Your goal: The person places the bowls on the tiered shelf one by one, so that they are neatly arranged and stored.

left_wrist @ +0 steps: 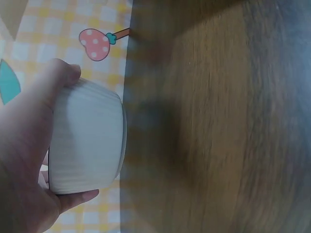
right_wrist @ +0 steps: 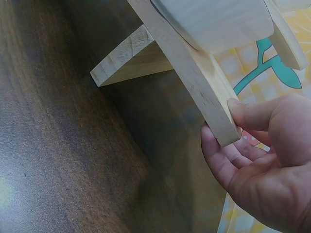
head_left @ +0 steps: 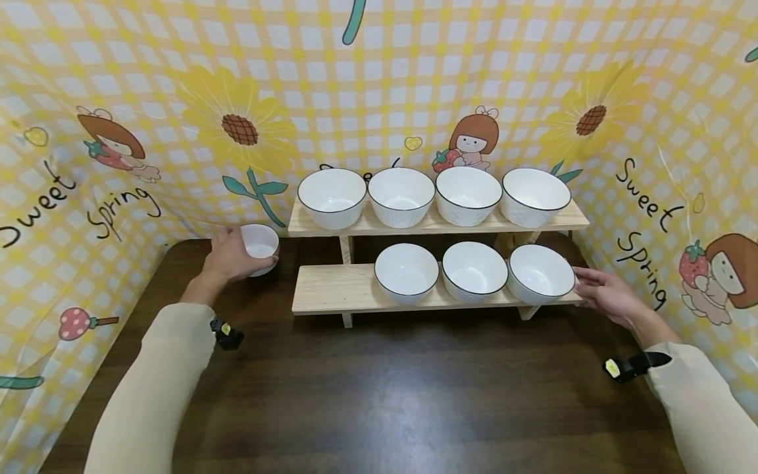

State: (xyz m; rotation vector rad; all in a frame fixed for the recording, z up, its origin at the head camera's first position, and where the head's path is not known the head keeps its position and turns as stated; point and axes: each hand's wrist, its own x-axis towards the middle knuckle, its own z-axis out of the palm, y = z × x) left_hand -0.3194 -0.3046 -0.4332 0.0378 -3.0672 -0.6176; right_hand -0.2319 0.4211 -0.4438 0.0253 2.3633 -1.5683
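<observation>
In the head view my left hand point(head_left: 229, 255) grips a white bowl point(head_left: 260, 242) with a dark rim, left of a two-tier wooden rack point(head_left: 331, 289). The left wrist view shows the ridged side of this bowl point(left_wrist: 90, 136), thumb and fingers spread across its rim and wall. My right hand point(head_left: 606, 295) is at the right end of the lower shelf. Seen from the right wrist, it pinches the board's end point(right_wrist: 216, 109), thumb above and fingers below. The nearest bowl point(head_left: 541, 273) sits just beside that hand on the shelf.
Several white bowls point(head_left: 401, 197) line the upper shelf, and three stand on the lower one, toward its right. The lower shelf's left end is bare wood. Under the rack lies a dark wooden table point(head_left: 379, 395). Yellow checked cloth point(head_left: 367, 85) surrounds it at the back and sides.
</observation>
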